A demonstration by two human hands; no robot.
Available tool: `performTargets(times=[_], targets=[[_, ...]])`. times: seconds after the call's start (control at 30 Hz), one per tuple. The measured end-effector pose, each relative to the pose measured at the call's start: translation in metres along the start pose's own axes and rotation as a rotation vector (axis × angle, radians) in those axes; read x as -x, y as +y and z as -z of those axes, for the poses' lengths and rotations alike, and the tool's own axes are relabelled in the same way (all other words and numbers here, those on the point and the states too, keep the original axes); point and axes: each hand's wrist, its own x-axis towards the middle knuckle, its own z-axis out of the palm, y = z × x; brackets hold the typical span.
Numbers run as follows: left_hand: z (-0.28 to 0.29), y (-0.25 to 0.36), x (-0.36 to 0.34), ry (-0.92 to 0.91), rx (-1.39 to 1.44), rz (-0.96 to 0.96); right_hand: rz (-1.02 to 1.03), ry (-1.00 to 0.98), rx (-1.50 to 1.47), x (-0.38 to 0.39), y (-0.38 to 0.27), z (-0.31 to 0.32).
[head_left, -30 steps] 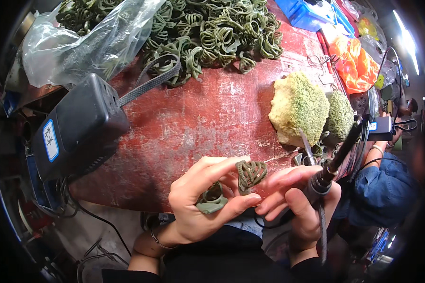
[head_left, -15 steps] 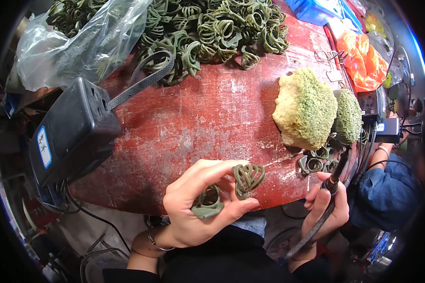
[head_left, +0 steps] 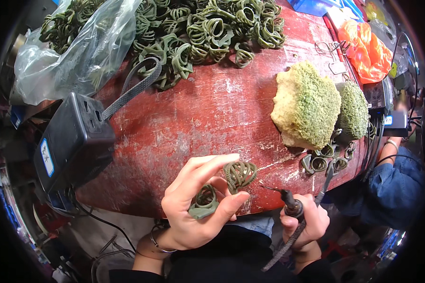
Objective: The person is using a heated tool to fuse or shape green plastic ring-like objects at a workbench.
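Observation:
My left hand [head_left: 184, 205] is closed around two olive-green ring-shaped pieces: an openwork one [head_left: 241, 175] pinched at the fingertips and a smoother one [head_left: 203, 203] lower in the fingers. My right hand [head_left: 309, 221] grips a black pen-like tool [head_left: 290, 203] with a braided cord. Its thin metal tip points left, a little short of the openwork piece. Beyond my right hand, several green rings [head_left: 318, 164] lie on the scratched red table [head_left: 193, 118].
A black power box [head_left: 73, 137] with a strap stands left. A large heap of green rings [head_left: 212, 30] and a clear bag [head_left: 61, 70] lie at the back. Two porous blocks [head_left: 304, 106] sit right, near an orange bag [head_left: 368, 52], cables and a co-worker's arm and blue sleeve [head_left: 392, 179].
The tool has swung from pointing up and away to pointing left toward the left hand's pieces, as my right hand lowered and closed round it. My left hand has shifted slightly left.

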Motion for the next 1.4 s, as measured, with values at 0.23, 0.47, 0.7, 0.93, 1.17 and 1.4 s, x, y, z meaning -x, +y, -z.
performTargets(times=[0.23, 0.47, 0.7, 0.93, 1.17, 1.4], targets=[[-0.0028, 0.0007, -0.0023, -0.010, -0.118, -0.033, -0.017, 0.020, -0.017, -0.0057, 0.0005, -0.0083], [-0.0041, -0.0006, -0.0028, -0.011, -0.157, -0.060, 0.060, -0.011, 0.011, -0.0084, 0.0027, -0.0067], [-0.0040, -0.0008, -0.0036, -0.019, -0.170, -0.057, 0.075, -0.008, 0.027, -0.0106, 0.0011, -0.0062], [-0.0029, 0.0009, -0.0028, -0.017, -0.177, -0.059, 0.081, 0.007, -0.011, -0.0106, 0.0019, -0.0077], [-0.0033, -0.0009, -0.0034, -0.010, -0.190, -0.061, 0.037, -0.028, -0.036, -0.0094, 0.0055, -0.0047], [-0.0045, 0.0011, -0.0027, 0.019, -0.147, -0.016, 0.014, -0.040, -0.062, -0.0094, 0.0046, -0.0035]])
